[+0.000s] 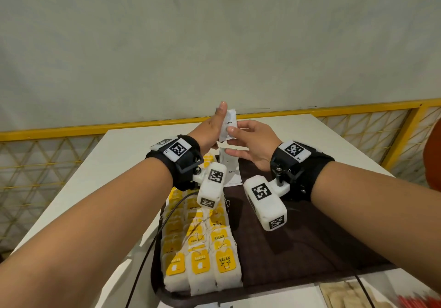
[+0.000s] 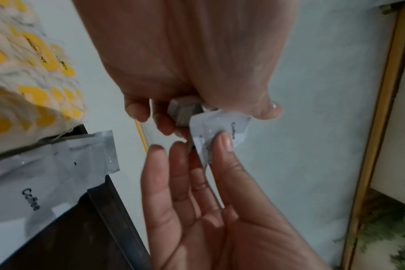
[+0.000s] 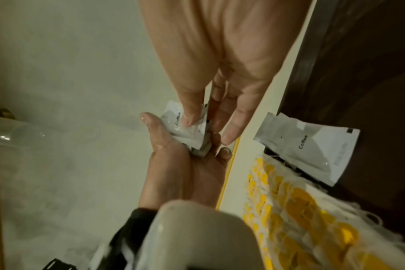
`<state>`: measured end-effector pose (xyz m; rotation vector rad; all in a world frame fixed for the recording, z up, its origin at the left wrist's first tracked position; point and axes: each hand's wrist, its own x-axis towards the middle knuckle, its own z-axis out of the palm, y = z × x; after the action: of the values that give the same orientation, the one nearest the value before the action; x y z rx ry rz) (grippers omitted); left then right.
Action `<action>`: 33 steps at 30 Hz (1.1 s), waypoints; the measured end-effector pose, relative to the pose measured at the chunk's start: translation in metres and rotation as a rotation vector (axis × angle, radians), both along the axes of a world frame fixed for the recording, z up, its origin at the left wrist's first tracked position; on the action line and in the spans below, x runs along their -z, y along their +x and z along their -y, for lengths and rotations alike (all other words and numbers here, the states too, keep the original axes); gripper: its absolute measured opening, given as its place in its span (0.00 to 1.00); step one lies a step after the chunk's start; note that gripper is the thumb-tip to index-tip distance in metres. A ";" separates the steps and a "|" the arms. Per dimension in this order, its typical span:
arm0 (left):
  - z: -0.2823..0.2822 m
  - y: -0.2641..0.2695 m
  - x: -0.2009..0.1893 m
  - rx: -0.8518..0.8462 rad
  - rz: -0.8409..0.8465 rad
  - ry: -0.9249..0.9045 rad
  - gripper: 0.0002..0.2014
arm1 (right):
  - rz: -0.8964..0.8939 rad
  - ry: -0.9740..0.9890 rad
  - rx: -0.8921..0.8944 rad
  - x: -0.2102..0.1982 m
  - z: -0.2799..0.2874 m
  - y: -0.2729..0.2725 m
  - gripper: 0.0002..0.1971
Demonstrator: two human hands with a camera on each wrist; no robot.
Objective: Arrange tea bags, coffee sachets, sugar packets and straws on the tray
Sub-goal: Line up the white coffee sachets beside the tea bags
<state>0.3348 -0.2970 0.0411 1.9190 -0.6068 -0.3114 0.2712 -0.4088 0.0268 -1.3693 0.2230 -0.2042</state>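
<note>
Tray [image 1: 298, 255] sits on the surface [image 1: 114, 155], near the front edge. Tea bags [image 1: 200, 243] lie in overlapping rows along the tray's left side. One coffee sachet [image 1: 231, 168] lies at the tray's far end, just behind the tea bags. Both hands meet above that far end, left hand [image 1: 211, 130] and right hand [image 1: 255, 144], a second coffee sachet [image 1: 228, 126] between them.

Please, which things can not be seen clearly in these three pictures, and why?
- How many white coffee sachets the left hand and right hand hold: head view, fingers cover them.
- Small print on the white coffee sachet lying on the dark brown tray: too small everywhere.
- Red items at the bottom right: head view, blurred, cut by the edge.
- Yellow-labelled tea bags: wrist views, blurred.
</note>
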 end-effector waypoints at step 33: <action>-0.001 0.013 0.020 0.111 0.279 0.708 0.18 | -0.397 -0.861 -0.125 0.050 0.022 -0.021 0.15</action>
<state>0.3482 -0.2962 0.0208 2.6414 -0.8674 -0.3625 0.2502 -0.4310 -0.0230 -2.2724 0.4042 0.1019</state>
